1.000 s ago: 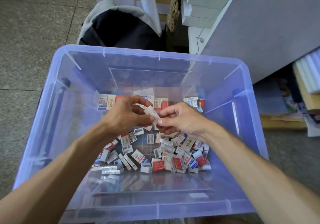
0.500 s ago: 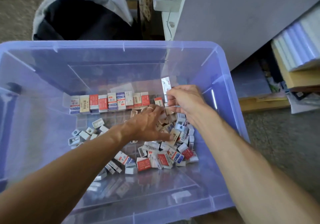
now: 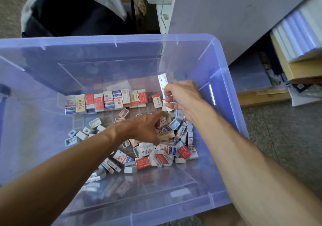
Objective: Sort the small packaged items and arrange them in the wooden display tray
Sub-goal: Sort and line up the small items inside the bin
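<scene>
While R hand point(image 3: 181, 96) pinches one slim white packet point(image 3: 162, 82) upright nr the row's end, prob. to seat it beside the upright row of packets point(image 3: 106, 101), L hand point(image 3: 148, 126) is half-curled, digging the loose pile point(image 3: 163, 149) in the clear tub point(image 3: 226, 79); no wooden tray visible.

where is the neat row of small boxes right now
The upright row of small red, white and blue boxes stands along the far wall inside the translucent blue plastic bin, left of the right hand, behind the loose pile.
</scene>
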